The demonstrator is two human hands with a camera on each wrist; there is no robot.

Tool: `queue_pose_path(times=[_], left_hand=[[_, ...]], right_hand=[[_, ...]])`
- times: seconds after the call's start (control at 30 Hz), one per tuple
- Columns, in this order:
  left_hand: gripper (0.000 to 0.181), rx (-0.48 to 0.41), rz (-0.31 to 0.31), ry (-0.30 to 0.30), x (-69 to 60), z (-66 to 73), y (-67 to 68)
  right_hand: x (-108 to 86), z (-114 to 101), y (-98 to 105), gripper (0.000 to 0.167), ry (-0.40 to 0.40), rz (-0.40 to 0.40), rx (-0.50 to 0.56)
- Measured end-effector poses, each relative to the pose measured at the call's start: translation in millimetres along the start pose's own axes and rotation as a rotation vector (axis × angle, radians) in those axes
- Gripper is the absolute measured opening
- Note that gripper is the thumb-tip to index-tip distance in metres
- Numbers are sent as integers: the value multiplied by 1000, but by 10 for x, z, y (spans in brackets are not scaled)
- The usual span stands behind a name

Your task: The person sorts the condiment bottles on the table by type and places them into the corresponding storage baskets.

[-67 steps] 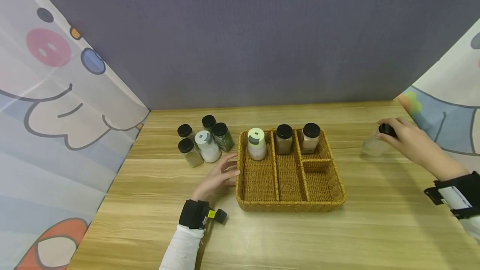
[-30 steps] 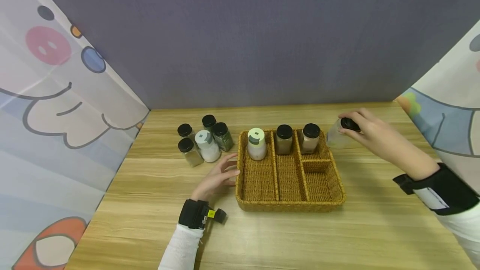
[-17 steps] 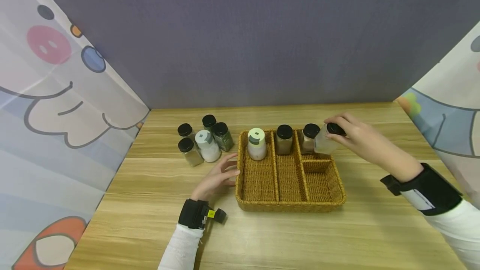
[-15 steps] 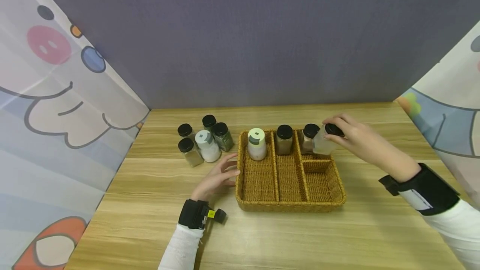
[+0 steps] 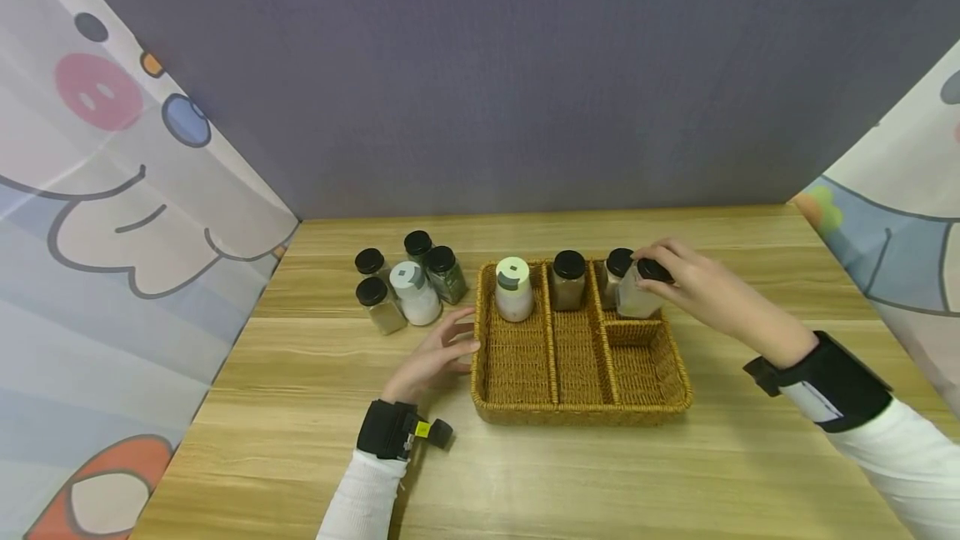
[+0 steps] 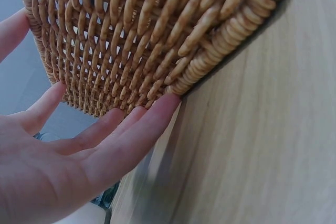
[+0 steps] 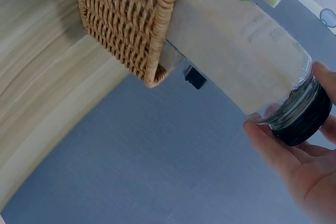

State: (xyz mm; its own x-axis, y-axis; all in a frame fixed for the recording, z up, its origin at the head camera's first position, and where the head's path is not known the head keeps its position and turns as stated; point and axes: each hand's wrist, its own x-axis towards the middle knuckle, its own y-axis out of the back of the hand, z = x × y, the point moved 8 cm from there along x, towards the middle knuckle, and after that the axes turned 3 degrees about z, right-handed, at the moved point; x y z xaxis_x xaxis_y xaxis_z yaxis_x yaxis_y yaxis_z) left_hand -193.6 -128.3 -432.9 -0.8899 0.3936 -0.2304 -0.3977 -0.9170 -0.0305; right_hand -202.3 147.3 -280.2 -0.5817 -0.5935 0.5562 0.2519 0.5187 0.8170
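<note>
My right hand pinches a clear spice jar near its black lid. The jar leans, its lower part inside the back right compartment of the woven basket, beside a black-lidded jar. In the right wrist view, thumb and fingers hold the jar at its neck, and its base is hidden behind the basket rim. My left hand touches the basket's left side. The left wrist view shows its fingertips against the wicker, spread and only slightly bent.
In the basket also stand a shaker with a pale green cap, back left, and a black-lidded jar in the middle section. Left of the basket, a white-capped shaker stands among several black-lidded jars. A grey panel rises behind the wooden table.
My right hand has carried the jar leftward from the table's right side, over the basket rim, and lowered it into the back right compartment. My left hand has stayed at the basket.
</note>
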Motion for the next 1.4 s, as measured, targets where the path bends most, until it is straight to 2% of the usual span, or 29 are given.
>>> queue_pose_path(times=[0.13,0.3,0.47,0.83,1.4], left_hand=[[62,5,5,6,10,-24,14],[62,-12,0,5,63,-121,58],[62,-35,7,-2,105,-196,98],[65,-36,12,-16,106,-201,104],[64,-37,15,-14,109,-206,100]], right_hand=[[-2,-13,-45,34,1,-7,2],[-10,-18,-93,35,-2,-11,8],[-25,-39,-122,32,54,30,5],[-56,-110,-226,45,118,67,8],[-101,-97,-367,38,102,47,3]])
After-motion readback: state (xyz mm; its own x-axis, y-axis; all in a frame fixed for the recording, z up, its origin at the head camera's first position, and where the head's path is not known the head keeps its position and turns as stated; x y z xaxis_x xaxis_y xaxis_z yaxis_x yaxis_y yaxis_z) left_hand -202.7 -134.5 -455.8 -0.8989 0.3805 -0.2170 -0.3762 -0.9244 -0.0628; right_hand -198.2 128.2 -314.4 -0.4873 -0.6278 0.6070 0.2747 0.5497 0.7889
